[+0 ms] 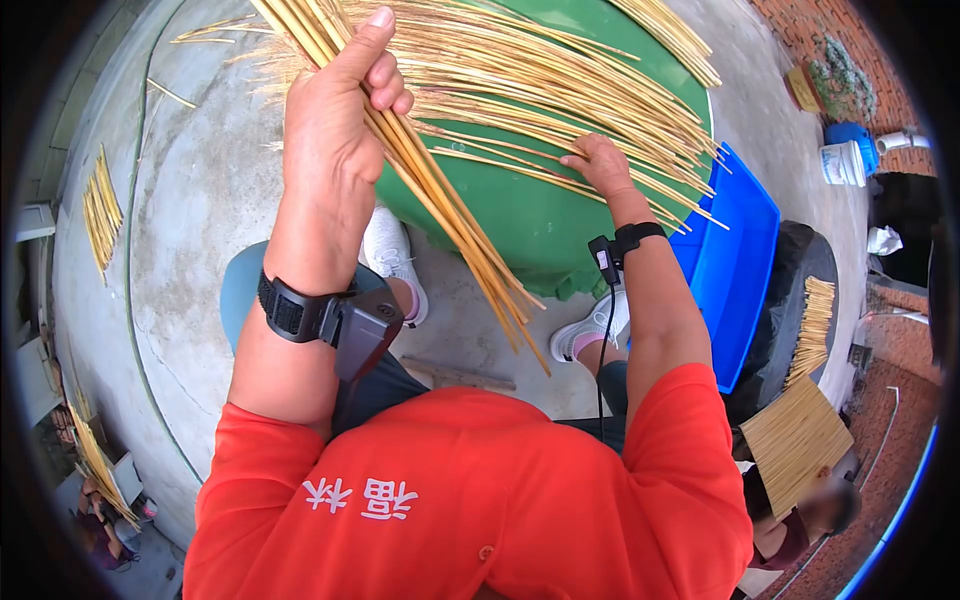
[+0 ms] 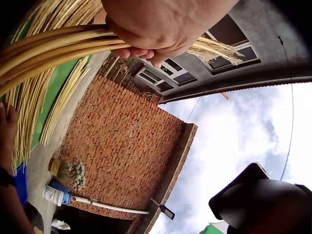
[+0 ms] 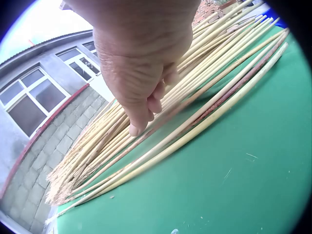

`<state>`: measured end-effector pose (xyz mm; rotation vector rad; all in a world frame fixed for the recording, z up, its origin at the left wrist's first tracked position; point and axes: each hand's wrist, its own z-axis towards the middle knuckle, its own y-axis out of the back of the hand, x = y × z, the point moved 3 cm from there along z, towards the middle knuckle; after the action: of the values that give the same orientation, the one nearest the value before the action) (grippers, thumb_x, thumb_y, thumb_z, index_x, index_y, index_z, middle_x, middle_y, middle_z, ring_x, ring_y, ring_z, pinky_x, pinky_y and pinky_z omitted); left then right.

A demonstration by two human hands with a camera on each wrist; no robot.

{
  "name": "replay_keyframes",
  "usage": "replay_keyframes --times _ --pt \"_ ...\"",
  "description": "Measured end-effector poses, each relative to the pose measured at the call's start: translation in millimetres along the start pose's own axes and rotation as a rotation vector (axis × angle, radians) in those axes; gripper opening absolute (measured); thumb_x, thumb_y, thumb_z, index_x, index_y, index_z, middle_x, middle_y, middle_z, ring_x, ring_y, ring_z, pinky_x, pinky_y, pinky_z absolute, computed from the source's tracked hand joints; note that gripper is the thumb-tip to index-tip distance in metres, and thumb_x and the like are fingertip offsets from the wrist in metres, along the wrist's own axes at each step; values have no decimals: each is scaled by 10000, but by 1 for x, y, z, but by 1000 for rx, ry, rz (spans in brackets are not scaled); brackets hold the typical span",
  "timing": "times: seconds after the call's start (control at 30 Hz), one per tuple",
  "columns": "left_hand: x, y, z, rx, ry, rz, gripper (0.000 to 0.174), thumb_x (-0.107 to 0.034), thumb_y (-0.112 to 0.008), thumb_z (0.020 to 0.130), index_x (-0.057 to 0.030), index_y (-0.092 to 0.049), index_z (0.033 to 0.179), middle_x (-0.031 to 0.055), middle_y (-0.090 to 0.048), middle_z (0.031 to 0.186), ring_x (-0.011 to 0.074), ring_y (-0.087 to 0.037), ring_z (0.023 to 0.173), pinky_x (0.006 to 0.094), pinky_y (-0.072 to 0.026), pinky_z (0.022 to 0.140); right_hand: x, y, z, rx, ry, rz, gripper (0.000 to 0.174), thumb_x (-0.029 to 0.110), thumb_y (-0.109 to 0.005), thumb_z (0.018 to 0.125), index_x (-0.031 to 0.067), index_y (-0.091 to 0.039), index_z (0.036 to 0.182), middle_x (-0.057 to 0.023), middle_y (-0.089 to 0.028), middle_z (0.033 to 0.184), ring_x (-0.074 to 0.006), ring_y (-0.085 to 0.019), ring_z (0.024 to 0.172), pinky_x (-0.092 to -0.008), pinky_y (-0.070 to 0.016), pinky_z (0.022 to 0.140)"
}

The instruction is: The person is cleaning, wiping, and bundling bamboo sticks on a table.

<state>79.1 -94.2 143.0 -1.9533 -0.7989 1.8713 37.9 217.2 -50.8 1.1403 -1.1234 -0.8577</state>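
My left hand [image 1: 335,110] grips a bundle of long golden stalks [image 1: 440,210], its thumb lying along them. The bundle slants down over the table's near edge, and its feathery tops [image 2: 214,48] show beyond the hand in the left wrist view. My right hand [image 1: 603,165] is low over the layer of loose stalks [image 1: 560,85] on the green tabletop [image 1: 500,215]. Its fingers are bent, with the thumb tip right at a brownish stalk [image 3: 195,97]; whether they pinch it I cannot tell. A few separate stalks [image 3: 219,105] lie nearest me.
Another row of stalks [image 1: 670,40] lies across the table. A blue tray [image 1: 735,270] stands at the right, beside a black container [image 1: 790,290] and a stalk bundle [image 1: 815,325]. More stalks [image 1: 103,210] lie on the floor at left. A person sits behind a woven stalk panel [image 1: 797,440].
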Motion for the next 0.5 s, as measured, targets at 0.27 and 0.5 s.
replay_keyframes --times 0.27,0.5 --pt "2 1 3 -3 5 15 166 -164 -622 825 -33 -520 824 -31 -367 540 59 -338 453 216 -317 466 -3 -14 -2 -54 63 -42 202 250 -642 730 110 -572 857 -67 -576 875 -259 -534 892 -402 -441 752" --pt "5 -3 3 -25 1 -8 172 -164 -634 813 -25 -541 853 -13 -402 557 81 -363 464 233 -341 477 7 54 -3 -92 1 -4 192 285 -544 822 111 -529 903 -111 -596 859 -294 -559 856 -416 -450 710"
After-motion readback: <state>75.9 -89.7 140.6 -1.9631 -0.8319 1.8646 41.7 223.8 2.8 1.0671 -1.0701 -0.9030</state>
